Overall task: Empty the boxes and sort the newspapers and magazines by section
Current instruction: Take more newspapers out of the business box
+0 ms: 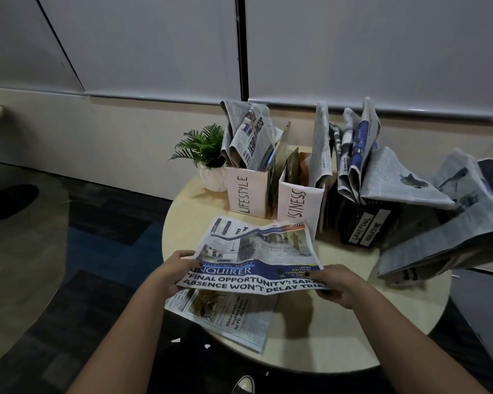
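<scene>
I hold an Inquirer newspaper point(256, 257) above the round table point(353, 331). My left hand point(177, 270) grips its left edge and my right hand point(335, 282) grips its right edge. Another newspaper point(228, 317) lies flat under it at the table's near edge. Behind stand a white box marked LIFESTYLE point(246, 194) stuffed with newspapers, a white box marked BUSINESS point(299, 206) with papers and magazines, and a black box with white labels point(365, 226) full of papers. Loose newspapers point(450, 223) sprawl at the right.
A small potted fern point(204, 149) in a white pot stands at the table's back left. Window blinds point(154, 44) run behind the table. Patterned carpet point(97, 251) lies to the left. A shoe tip point(244, 385) shows at the bottom.
</scene>
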The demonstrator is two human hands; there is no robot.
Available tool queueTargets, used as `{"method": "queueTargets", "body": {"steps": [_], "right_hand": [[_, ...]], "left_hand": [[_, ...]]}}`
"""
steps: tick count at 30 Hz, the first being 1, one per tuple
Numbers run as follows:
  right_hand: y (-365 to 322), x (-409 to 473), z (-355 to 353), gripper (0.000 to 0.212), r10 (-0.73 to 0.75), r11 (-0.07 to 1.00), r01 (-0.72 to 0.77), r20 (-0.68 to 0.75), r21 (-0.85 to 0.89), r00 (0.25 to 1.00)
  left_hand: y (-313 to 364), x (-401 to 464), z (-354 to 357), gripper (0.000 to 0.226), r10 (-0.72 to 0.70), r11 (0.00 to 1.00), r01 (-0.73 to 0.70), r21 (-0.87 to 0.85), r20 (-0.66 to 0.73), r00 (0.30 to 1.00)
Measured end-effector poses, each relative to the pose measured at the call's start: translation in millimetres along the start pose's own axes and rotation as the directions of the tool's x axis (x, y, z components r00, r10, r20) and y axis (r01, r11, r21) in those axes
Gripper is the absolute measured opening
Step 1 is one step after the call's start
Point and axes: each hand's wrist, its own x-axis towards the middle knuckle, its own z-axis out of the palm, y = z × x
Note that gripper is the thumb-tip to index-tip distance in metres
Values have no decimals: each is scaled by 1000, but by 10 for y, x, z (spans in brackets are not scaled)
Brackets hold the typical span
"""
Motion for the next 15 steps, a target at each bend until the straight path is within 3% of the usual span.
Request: {"method": "queueTargets", "body": {"steps": [4,6,7,9,10,11,12,15], "right_hand": [[-88,-7,-68,6,-13,1000,14,-32,3,999],[-99,7,-76,6,-29,964,44,-63,261,998],[-100,11,-75,9,-30,892,73,-102,446,994],[-104,-30,-28,21,-23,596,140,-158,791,987],[-90,-60,24,31,-42,444,158,-156,882,987],[-66,-96,95,39,-80,359,153,-133,921,988],[-36,-140,186,45,-127,362,130,-90,923,988],[28,-208,500,37,-221,581,95,45,808,974]], "left_hand": [[31,-9,16,70,-5,1000,5,10,12,1000],[74,-21,58,79,-11,999,12,-37,16,1000],[90,-27,83,80,-10,998,11,-55,10,1000],[116,-33,137,78,-2,998,0,-69,-37,999],[124,-30,170,77,0,997,-5,-79,-62,998],[133,-38,213,77,0,995,-7,-98,-68,998],[142,-50,260,77,4,994,-11,-111,-60,998],[164,-126,398,88,25,990,-13,-137,87,996]]}}
